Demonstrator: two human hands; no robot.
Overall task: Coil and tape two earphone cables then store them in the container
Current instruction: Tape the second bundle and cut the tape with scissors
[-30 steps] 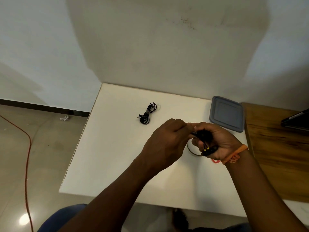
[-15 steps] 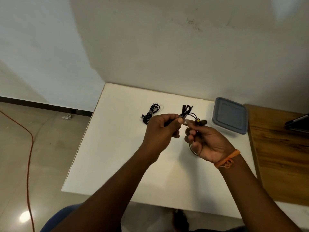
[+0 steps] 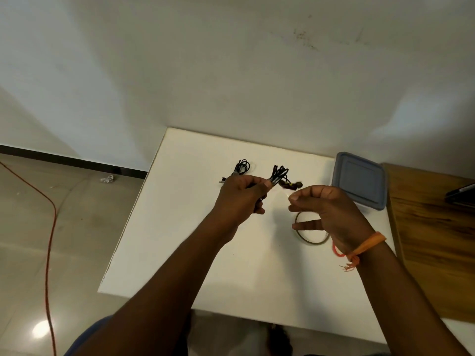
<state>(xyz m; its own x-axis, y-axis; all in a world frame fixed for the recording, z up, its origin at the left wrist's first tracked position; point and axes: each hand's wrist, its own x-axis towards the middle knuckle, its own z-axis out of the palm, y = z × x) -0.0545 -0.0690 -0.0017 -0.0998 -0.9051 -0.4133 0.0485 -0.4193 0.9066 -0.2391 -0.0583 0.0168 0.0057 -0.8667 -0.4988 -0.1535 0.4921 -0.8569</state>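
On the white desk point(image 3: 180, 253) a tape roll point(image 3: 312, 241) lies under the right hand point(image 3: 326, 211), whose fingers are loosely curled around nothing. The left hand point(image 3: 241, 196) pinches one coiled earphone cable point(image 3: 279, 173) above the desk. Farther back lie the second coiled cable point(image 3: 241, 167) and, to the right, the lidded grey container point(image 3: 359, 183).

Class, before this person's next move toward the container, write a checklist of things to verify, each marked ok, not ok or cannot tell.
1. Second coil held firm in left hand: ok, pinched.
2. Tape wrapped round that coil: cannot tell, only a pale band near the grip.
3. First coil lying on the white table: ok.
4. Right hand free: cannot tell, fingers curled, maybe pinching tape.
5. Container open: not ok, lid on.
6. Tape roll within reach: ok, under the right hand.
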